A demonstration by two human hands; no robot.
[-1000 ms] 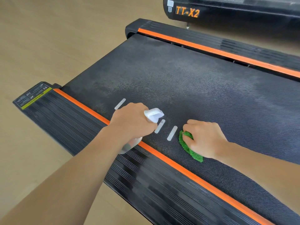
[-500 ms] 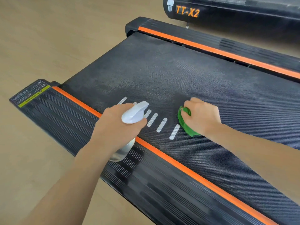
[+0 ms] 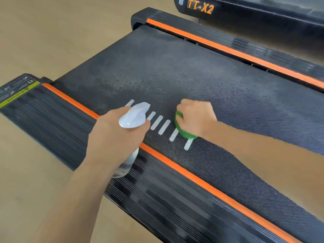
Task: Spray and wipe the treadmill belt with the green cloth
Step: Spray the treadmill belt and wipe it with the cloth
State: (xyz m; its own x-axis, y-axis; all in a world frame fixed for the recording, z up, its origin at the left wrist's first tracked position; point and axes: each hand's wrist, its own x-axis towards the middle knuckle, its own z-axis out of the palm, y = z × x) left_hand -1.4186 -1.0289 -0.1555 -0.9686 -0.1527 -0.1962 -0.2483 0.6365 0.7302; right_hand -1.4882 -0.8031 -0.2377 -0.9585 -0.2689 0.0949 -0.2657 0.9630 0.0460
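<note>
The black textured treadmill belt [image 3: 192,76] runs from upper left to lower right, with several white dashes printed near its near edge. My right hand [image 3: 197,118] presses a bunched green cloth [image 3: 182,132] onto the belt beside those dashes. My left hand [image 3: 115,135] grips a spray bottle [image 3: 134,117] with a white trigger head, its nozzle pointing up-right over the belt's near edge. The clear bottle body hangs below my fist over the side rail.
Orange strips [image 3: 201,178] border the belt on both sides, with ribbed black side rails [image 3: 52,116] outside them. A black housing marked TT-X2 [image 3: 200,8] sits at the top. Wooden floor [image 3: 43,32] lies to the left.
My right hand has slid the cloth up the belt, away from me. My left hand with the bottle has drawn back towards the side rail, uncovering more of the white dashes.
</note>
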